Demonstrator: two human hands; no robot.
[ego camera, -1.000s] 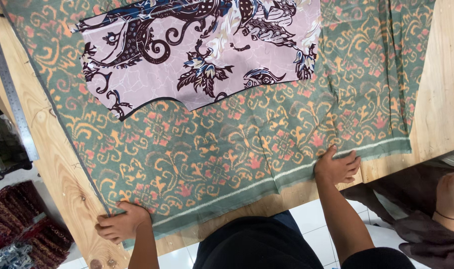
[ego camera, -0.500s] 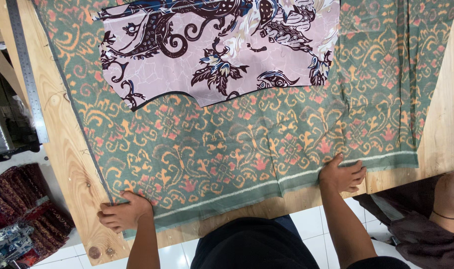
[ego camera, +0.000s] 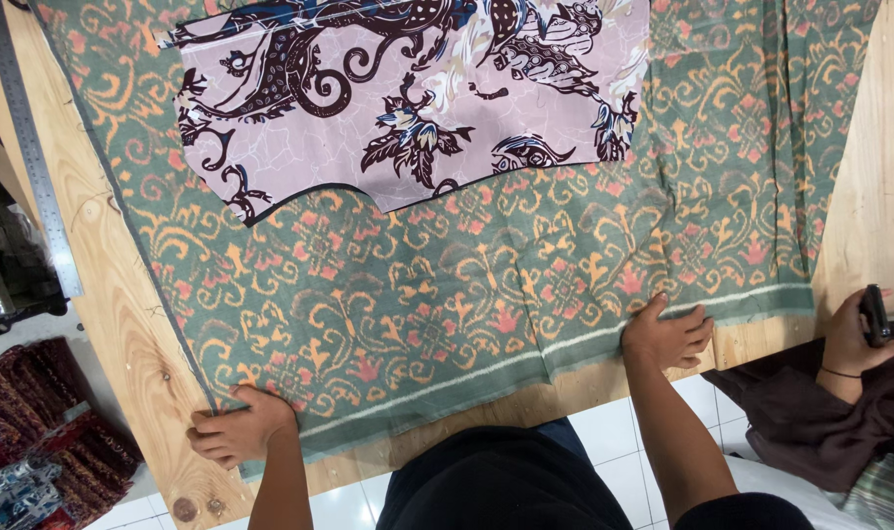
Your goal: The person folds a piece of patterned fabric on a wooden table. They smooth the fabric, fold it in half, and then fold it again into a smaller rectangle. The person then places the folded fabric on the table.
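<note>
**Two hands flat on the green cloth**

I am looking down at a wooden table [ego camera: 123, 324]. A big green cloth [ego camera: 486, 285] with orange and pink shapes lies spread over most of it. The cloth's near edge has a pale stripe and runs along the table edge closest to me.

My left hand [ego camera: 239, 430] is at the near left corner of the green cloth. It lies palm down, fingers close together and curled over the cloth's edge. I cannot tell if it pinches the cloth or only presses on it.

My right hand [ego camera: 668, 334] is farther right, on the same near edge. It is palm down with the fingers a little apart, pressing the cloth onto the table.

On top of the green cloth, at the far side, lies a pink cloth piece [ego camera: 407, 98] with dark swirly patterns. It is well apart from both hands.

A long metal ruler [ego camera: 34, 167] lies along the left side of the table. Below it, on the floor, are folded red cloths [ego camera: 34, 412].

At the right, another person's hand [ego camera: 859, 339] holds a small dark thing [ego camera: 874, 314].
</note>
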